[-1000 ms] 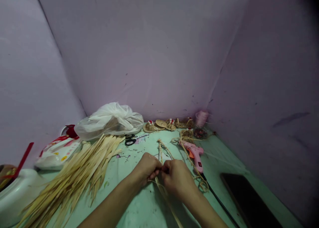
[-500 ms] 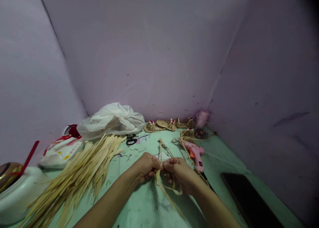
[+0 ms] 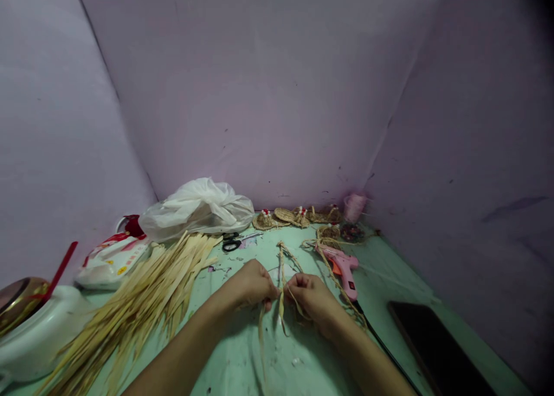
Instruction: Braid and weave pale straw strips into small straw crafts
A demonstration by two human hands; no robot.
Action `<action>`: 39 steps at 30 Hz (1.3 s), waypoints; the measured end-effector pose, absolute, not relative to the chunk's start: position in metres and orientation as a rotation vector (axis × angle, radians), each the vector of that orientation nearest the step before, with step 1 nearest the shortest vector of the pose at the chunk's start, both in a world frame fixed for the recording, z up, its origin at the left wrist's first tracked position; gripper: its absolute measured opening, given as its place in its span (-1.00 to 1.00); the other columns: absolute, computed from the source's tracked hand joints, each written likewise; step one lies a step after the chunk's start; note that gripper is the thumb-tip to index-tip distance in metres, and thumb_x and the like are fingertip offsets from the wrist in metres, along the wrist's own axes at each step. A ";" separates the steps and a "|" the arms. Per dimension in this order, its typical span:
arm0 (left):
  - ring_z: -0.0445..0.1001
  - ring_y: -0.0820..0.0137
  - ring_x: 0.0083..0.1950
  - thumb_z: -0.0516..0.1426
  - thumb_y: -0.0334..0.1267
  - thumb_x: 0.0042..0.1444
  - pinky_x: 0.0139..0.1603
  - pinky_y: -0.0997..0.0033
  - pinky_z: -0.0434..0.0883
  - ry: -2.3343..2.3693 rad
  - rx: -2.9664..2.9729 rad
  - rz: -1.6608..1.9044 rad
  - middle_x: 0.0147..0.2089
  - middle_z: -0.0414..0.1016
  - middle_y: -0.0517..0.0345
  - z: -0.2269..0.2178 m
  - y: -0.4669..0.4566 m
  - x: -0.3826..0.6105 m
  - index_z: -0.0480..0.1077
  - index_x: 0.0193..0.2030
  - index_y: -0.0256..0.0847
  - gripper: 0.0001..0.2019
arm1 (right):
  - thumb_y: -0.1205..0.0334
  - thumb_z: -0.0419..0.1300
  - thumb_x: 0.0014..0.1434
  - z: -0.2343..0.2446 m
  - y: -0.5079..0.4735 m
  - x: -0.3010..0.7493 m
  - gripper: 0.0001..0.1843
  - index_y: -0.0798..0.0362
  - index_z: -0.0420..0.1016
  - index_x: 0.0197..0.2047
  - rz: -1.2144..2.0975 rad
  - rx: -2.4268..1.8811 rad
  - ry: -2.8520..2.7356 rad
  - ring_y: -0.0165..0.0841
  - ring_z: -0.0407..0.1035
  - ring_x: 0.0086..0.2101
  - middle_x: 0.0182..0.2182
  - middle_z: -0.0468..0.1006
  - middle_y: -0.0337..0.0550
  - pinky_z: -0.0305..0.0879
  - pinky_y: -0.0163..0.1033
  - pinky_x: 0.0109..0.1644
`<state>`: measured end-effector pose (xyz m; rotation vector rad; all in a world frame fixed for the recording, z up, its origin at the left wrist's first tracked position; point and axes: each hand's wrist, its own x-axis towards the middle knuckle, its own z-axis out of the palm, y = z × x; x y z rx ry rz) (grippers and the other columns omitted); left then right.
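My left hand [image 3: 253, 283] and my right hand [image 3: 310, 295] meet at the middle of the green table [image 3: 242, 361], both pinched on a braid of straw strands [image 3: 281, 263]. The braided part runs away from me toward the wall. Loose strand ends [image 3: 262, 327] hang down between my wrists toward me. Fingers of both hands are curled tight round the strands.
A big pile of pale straw strips [image 3: 142, 303] lies at the left. Black scissors [image 3: 231, 243], a white plastic bag [image 3: 199, 208], small woven straw pieces [image 3: 285, 217] and a pink glue gun [image 3: 344, 269] lie behind. A dark phone [image 3: 433, 350] is at right, a white container [image 3: 34, 332] at far left.
The loose straw ends moved from under my right hand to hang between both wrists. My hands shifted slightly away from me along the braid.
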<state>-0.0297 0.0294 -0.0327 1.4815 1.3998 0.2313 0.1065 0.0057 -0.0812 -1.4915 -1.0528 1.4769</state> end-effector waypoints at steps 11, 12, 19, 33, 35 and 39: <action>0.41 0.21 -0.34 0.01 -0.36 -0.15 -0.39 0.36 0.22 1.655 2.224 0.161 -0.40 0.45 -0.10 -0.037 -0.023 0.004 0.46 -0.37 -0.29 -0.76 | 0.39 0.04 -0.34 -0.078 0.005 0.107 -0.96 0.12 0.24 -0.66 1.509 -1.416 -0.943 -0.59 0.03 -0.75 -0.83 0.21 -0.39 -0.13 -0.42 -0.65; 0.40 0.25 -0.39 0.02 -0.33 -0.15 -0.43 0.40 0.21 1.612 2.195 0.169 -0.46 0.44 -0.06 -0.035 -0.020 0.001 0.46 -0.43 -0.30 -0.79 | 0.39 0.04 -0.34 -0.078 0.005 0.107 -0.97 0.12 0.24 -0.66 1.519 -1.405 -0.947 -0.58 0.04 -0.75 -0.82 0.22 -0.39 -0.12 -0.42 -0.65; 0.20 0.51 -0.74 0.01 -0.36 -0.15 -0.70 0.54 0.09 1.443 1.324 0.461 -0.72 0.21 0.26 -0.032 0.021 -0.017 0.37 -0.46 -0.34 -0.85 | 0.32 0.09 -0.25 -0.074 0.004 0.114 -0.94 0.12 0.26 -0.65 1.634 -1.346 -1.007 -0.62 -0.10 -0.79 -0.83 0.14 -0.42 -0.25 -0.41 -0.69; -0.09 0.65 -0.77 0.01 -0.53 -0.40 -0.74 0.57 -0.17 1.361 1.282 0.529 -0.86 -0.05 0.37 -0.062 0.028 -0.011 0.10 -0.81 -0.28 -0.84 | 0.30 0.06 -0.13 -0.072 0.004 0.121 -0.86 0.11 0.43 -0.54 0.863 -1.663 -1.817 -0.45 0.24 -0.53 -0.59 0.46 -0.18 0.00 -0.38 -0.49; -0.07 0.66 -0.74 0.01 -0.55 -0.42 -0.72 0.58 -0.16 1.345 1.298 0.576 -0.84 -0.04 0.36 -0.063 0.026 -0.009 0.09 -0.82 -0.29 -0.83 | 0.26 0.07 -0.13 -0.057 -0.001 0.120 -0.83 0.10 0.47 -0.56 0.747 -1.864 -1.845 -0.42 0.25 -0.55 -0.61 0.47 -0.14 -0.04 -0.36 -0.51; -0.13 0.67 -0.77 0.00 -0.50 -0.38 -0.73 0.56 -0.21 1.379 1.111 0.543 -0.85 -0.07 0.36 -0.055 0.022 -0.006 0.04 -0.80 -0.25 -0.82 | 0.29 0.07 -0.15 -0.039 -0.011 0.109 -0.82 0.09 0.49 -0.59 0.706 -1.967 -1.896 -0.44 0.20 -0.60 -0.65 0.46 -0.13 -0.12 -0.35 -0.56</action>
